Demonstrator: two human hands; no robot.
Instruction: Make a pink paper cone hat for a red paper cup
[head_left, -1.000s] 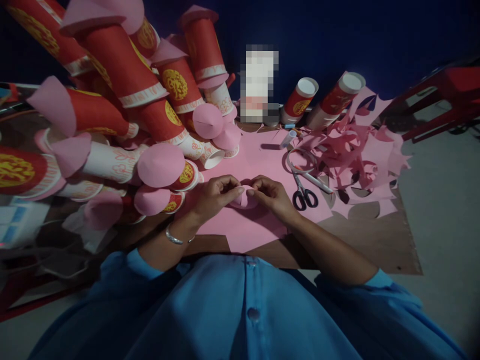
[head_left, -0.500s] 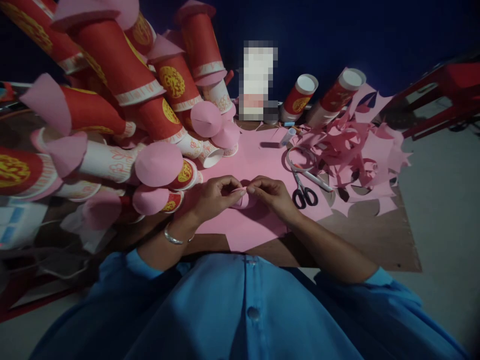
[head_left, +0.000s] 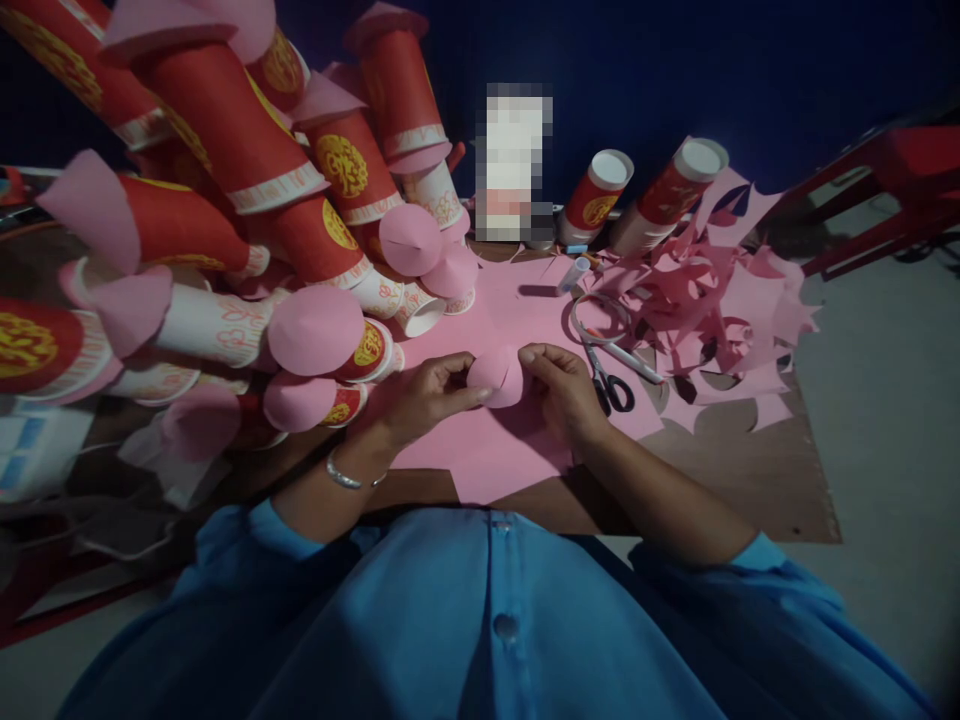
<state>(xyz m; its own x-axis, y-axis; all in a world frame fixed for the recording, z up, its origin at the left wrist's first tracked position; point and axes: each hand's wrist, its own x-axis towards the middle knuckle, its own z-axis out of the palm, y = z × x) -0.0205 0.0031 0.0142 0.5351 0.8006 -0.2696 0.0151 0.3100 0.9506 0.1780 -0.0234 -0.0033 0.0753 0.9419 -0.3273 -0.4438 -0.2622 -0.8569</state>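
A small pink paper cone (head_left: 496, 376) faces up between my hands, with a slit line visible on its surface. My left hand (head_left: 442, 392) pinches its left side between thumb and fingers. At the upper right edge of the cone is my right hand (head_left: 559, 385), its thumb and forefinger pressed together by the rim; whether they grip the paper is hard to tell. Below both hands lie pink paper sheets (head_left: 465, 450). Black-handled scissors (head_left: 616, 393) rest just right of my right hand.
Red and white paper-cup towers (head_left: 292, 225) with pink cone tops crowd the left. Pink paper scraps (head_left: 720, 310) heap up at the right. A glue stick (head_left: 574, 275), a roll of tape (head_left: 600, 318) and a white pen (head_left: 634, 361) lie beyond my hands. Two cup stacks stand behind.
The pink piece has turned so its round top shows. My right hand has moved slightly right, away from my left fingertips, which still hold the paper.
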